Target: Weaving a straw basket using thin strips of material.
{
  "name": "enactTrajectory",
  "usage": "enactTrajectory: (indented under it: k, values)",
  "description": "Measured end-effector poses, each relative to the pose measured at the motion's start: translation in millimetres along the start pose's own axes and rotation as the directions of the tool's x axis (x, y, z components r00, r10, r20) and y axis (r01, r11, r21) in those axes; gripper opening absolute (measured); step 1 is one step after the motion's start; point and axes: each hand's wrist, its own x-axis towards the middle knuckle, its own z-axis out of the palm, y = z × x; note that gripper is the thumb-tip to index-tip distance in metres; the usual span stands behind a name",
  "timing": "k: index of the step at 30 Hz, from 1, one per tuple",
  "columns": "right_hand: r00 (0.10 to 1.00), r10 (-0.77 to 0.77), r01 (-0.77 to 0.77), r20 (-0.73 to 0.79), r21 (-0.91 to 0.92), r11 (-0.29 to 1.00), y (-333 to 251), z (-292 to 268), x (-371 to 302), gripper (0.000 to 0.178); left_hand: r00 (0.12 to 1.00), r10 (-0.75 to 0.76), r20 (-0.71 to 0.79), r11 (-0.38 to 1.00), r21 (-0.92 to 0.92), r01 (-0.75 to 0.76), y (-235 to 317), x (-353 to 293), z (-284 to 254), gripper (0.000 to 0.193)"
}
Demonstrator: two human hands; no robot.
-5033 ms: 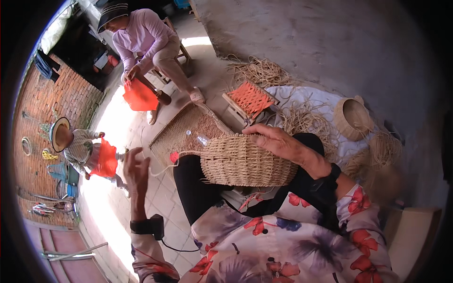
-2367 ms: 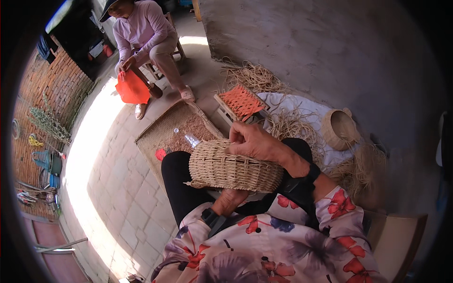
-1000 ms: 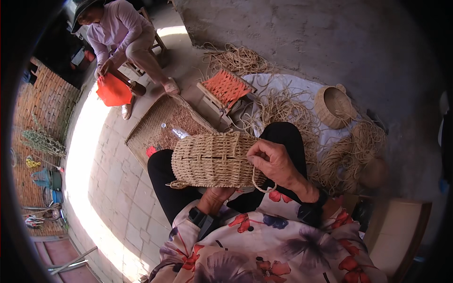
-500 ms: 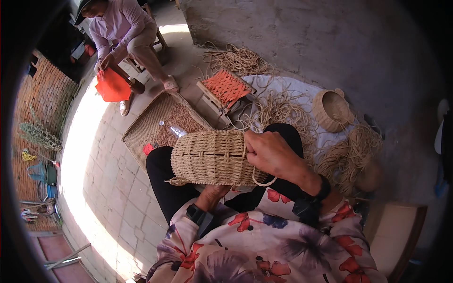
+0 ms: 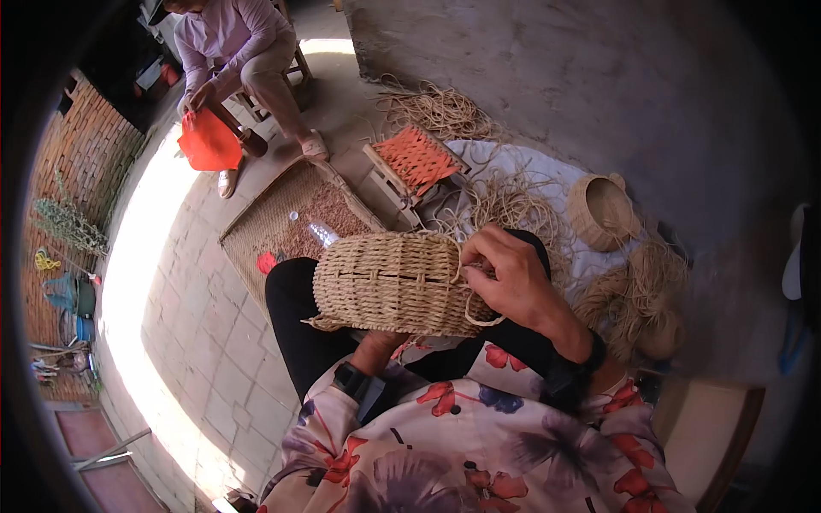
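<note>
A tan basket (image 5: 389, 295) of twisted straw cord lies sideways across my lap, a dark narrow gap running along its weave. My left hand (image 5: 380, 342) reaches under its near side; the fingers are hidden behind the weave. At the basket's right end my right hand (image 5: 506, 278) is closed in a pinch, thumb against forefinger, on what looks like a strand of the cord. Below those fingers a loose loop of cord (image 5: 481, 315) curves out from the basket's edge. A short cord end (image 5: 323, 323) sticks out at the lower left corner.
Ahead lies a woven mat (image 5: 256, 231) with small brown pieces and a clear bottle (image 5: 323, 232). A low stool with an orange woven seat (image 5: 415, 161), loose cord (image 5: 513, 209) and a round basket (image 5: 599, 214) stand beyond. A seated person holds a red bag (image 5: 209, 141).
My right hand has shifted slightly right, off the basket's side, and its fingers now show in a pinch. The basket stays nearly in place. The whole view has shifted a little.
</note>
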Motion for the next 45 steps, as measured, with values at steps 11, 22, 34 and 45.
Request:
enactTrajectory:
  k: [11,22,34,45]
  values:
    - [0.965,-0.262,0.264,0.033,-0.15,0.953,1,12,-2,0.012,0.957,-0.262,-0.127,0.912,0.291,0.289,16,-26,6,0.047]
    - [0.931,-0.229,0.343,0.284,-0.469,0.814,-27,5,14,0.01,0.978,-0.204,0.045,0.968,0.158,0.194,22,-36,13,0.041]
    - [0.848,-0.514,0.458,-0.128,-0.312,0.832,-82,-11,75,0.009,0.987,-0.152,-0.047,0.863,-0.493,0.109,9,1,24,0.05]
    - [0.906,-0.352,0.295,-0.236,-0.245,0.924,-41,28,16,0.025,0.977,-0.199,-0.074,0.857,-0.497,0.137,12,11,34,0.055]
